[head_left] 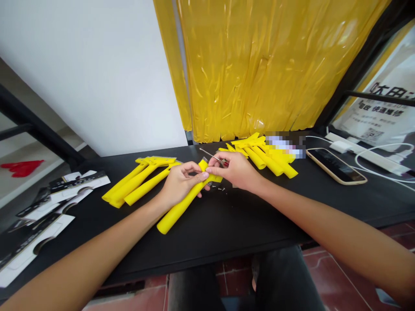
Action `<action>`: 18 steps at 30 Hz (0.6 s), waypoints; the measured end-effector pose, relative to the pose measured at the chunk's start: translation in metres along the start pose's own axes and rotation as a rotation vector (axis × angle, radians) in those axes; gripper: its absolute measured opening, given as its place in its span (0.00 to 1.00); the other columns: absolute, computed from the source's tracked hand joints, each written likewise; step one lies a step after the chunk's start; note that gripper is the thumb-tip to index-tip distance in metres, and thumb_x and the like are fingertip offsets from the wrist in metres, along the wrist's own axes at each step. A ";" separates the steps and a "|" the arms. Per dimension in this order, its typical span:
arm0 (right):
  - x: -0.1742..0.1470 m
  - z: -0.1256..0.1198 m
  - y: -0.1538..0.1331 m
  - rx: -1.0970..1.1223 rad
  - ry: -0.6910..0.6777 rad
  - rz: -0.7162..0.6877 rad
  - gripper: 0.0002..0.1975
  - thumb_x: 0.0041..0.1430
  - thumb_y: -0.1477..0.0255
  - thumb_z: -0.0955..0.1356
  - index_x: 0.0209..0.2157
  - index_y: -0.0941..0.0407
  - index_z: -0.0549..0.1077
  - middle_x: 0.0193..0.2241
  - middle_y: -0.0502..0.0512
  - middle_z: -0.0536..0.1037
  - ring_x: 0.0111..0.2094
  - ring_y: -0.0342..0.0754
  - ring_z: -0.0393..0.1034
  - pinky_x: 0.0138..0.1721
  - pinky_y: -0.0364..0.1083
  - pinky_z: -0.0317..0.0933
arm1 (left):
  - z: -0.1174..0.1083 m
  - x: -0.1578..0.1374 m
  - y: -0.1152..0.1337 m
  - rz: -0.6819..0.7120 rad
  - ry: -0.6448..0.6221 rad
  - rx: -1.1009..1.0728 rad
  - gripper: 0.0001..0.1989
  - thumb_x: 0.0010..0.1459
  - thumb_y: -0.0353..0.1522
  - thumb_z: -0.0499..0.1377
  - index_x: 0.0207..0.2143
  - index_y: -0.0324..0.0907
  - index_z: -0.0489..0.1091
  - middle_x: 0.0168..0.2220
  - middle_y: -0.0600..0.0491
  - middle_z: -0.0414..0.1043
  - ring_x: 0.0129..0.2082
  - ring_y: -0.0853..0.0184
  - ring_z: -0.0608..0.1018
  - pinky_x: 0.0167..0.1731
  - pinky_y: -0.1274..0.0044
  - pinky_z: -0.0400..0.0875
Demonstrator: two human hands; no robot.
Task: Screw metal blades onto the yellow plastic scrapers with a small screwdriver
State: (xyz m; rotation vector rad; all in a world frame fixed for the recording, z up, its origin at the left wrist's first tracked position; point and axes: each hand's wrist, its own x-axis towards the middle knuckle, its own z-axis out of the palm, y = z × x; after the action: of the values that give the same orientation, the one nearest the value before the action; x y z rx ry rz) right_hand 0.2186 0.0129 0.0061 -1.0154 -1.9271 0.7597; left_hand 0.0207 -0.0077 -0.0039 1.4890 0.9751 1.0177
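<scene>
My left hand [183, 181] is wrapped round a yellow plastic handle [178, 212], a thick tube slanting toward the table's front edge. Its upper end, with a short side branch, lies between my two hands. In my right hand [238, 167] a small screwdriver [209, 153] is tucked, its thin metal shaft sticking out up and to the left and a bit of red grip showing. My right thumb and fingertips pinch at the handle's upper end; anything tiny between them is hidden. Several small screws [220, 188] lie on the black table just below my hands.
More yellow handles lie in a left pile [129, 181] and a right pile [269, 160]. Black-and-white card packages [58, 198] cover the left end of the black table [240, 233]. A phone [337, 166] and a white power strip [366, 151] with cables sit right.
</scene>
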 end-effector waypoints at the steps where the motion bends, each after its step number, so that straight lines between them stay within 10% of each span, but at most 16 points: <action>1: 0.000 0.000 0.001 0.039 -0.008 0.025 0.09 0.53 0.66 0.73 0.33 0.56 0.76 0.27 0.48 0.76 0.28 0.42 0.65 0.31 0.43 0.58 | 0.000 0.000 0.000 0.002 -0.004 0.004 0.15 0.51 0.37 0.70 0.32 0.40 0.68 0.28 0.51 0.77 0.27 0.56 0.83 0.17 0.74 0.77; 11: 0.002 0.008 0.007 0.174 -0.017 0.056 0.10 0.55 0.64 0.71 0.32 0.57 0.74 0.28 0.50 0.75 0.30 0.44 0.66 0.32 0.44 0.61 | 0.000 0.000 0.001 -0.016 -0.016 -0.003 0.14 0.52 0.38 0.70 0.32 0.41 0.69 0.25 0.52 0.77 0.26 0.57 0.83 0.18 0.74 0.77; 18: 0.003 -0.015 0.002 -0.056 0.035 -0.074 0.18 0.68 0.64 0.61 0.53 0.53 0.73 0.36 0.52 0.78 0.31 0.45 0.68 0.34 0.45 0.61 | -0.010 0.009 -0.003 -0.080 0.028 -0.095 0.15 0.51 0.38 0.70 0.30 0.41 0.67 0.25 0.51 0.77 0.26 0.58 0.83 0.17 0.76 0.75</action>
State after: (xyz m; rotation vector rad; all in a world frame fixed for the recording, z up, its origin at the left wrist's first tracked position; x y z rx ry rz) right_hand 0.2319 0.0183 0.0128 -0.9793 -1.9537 0.6456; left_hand 0.0136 0.0044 -0.0045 1.3508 0.9852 1.0162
